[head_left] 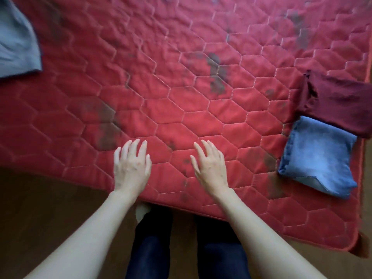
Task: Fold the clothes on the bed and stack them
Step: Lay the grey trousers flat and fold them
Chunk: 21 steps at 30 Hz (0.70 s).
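Folded blue jeans lie at the right edge of the red quilted bed. A folded maroon garment lies just behind them and overlaps their far edge. At the far left, a grey-blue garment lies partly out of frame. My left hand and my right hand hover side by side over the bed's near edge, fingers spread and relaxed, holding nothing.
The bed's near edge runs slantwise from left to lower right, with a brown wooden floor below it. My legs in dark trousers stand against that edge. Dark stains mark the quilt's middle.
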### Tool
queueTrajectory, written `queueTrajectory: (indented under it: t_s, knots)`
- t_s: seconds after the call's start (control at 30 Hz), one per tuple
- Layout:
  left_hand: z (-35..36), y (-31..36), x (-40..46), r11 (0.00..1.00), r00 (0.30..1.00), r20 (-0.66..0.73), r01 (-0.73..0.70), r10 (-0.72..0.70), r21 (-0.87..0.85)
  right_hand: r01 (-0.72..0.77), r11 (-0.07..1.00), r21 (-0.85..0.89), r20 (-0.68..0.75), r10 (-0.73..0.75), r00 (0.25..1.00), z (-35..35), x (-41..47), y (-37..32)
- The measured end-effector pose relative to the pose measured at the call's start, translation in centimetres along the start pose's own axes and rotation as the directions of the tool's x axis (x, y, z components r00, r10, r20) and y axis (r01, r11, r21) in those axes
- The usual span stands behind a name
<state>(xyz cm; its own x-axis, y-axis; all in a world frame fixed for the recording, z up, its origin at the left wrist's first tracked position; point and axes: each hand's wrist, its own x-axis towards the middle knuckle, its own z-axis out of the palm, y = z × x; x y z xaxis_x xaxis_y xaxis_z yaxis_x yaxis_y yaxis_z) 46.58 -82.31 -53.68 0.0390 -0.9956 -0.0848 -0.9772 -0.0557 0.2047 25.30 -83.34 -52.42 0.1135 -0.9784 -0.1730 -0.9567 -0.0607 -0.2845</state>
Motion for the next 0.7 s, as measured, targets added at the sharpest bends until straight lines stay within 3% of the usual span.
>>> queueTrajectory:
  t_s: [0.2,0.43,0.7]
  knots:
    - [-5.7,-11.3,1.0,0.985,0.981,-0.094,0.167,-0.17,-0.034,0.161,0.986,-0.05,-0.002,-0.161,0.987,0.5,4.9,-12.8]
    - [-12.1,-22.6,5.4,0.944,0.911,-0.248,0.328,-0.329,-0.046,0.325,0.941,-0.092,0.025,-0.324,0.946,0.3,13.5,-25.5]
    - [-17.9,-32.7,13.3,0.941,0.869,-0.381,0.337,-0.316,-0.013,0.408,0.912,-0.03,-0.036,-0.409,0.912,-1.4,24.0,-36.6]
